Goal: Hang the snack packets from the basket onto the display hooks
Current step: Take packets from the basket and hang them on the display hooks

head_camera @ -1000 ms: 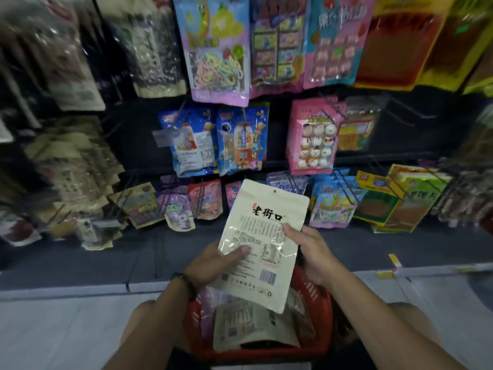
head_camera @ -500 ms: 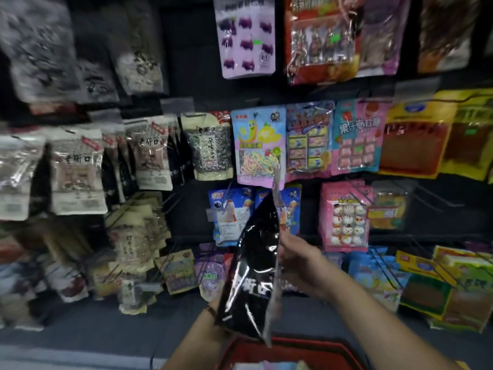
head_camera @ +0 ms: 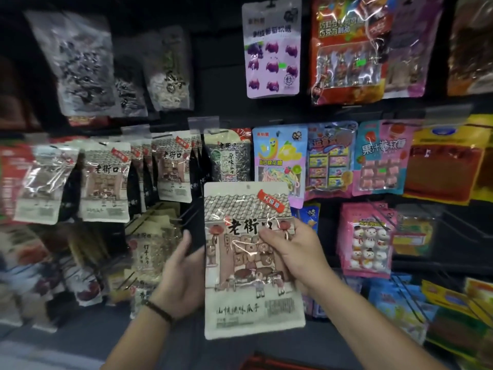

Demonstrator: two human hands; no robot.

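Cream paper printed with a tiled-roof shopfront is facing the camera: the snack packet (head_camera: pixel 248 263) is being held upright in the air in front of the lower middle of the display rack (head_camera: pixel 213 76), its punched hanging hole at the top and not on any hook. The right hand (head_camera: pixel 298 255) is pinching it at its right side, thumb pressing on the printed front and the other fingers curling behind. The left hand (head_camera: pixel 181 279), wearing a dark wristband (head_camera: pixel 157 311), is lying against the packet's left edge with its fingers reaching upward; its thumb is hidden, so whether it is gripping or only steadying cannot be told. Just above its fingertips, bare black hooks (head_camera: pixel 190 212) are sticking out from the rack. Matching packets (head_camera: pixel 106 182) with the same shopfront design are hanging in rows toward the rack's left side, level with the top of the held one. A purple packet (head_camera: pixel 272 46) is hanging near the rack's top edge, and a pink packet (head_camera: pixel 365 239) showing small snowmen is hanging to the right of the right hand. The red basket (head_camera: pixel 266 363) is showing only as a blurred rim at the bottom, below the packet.
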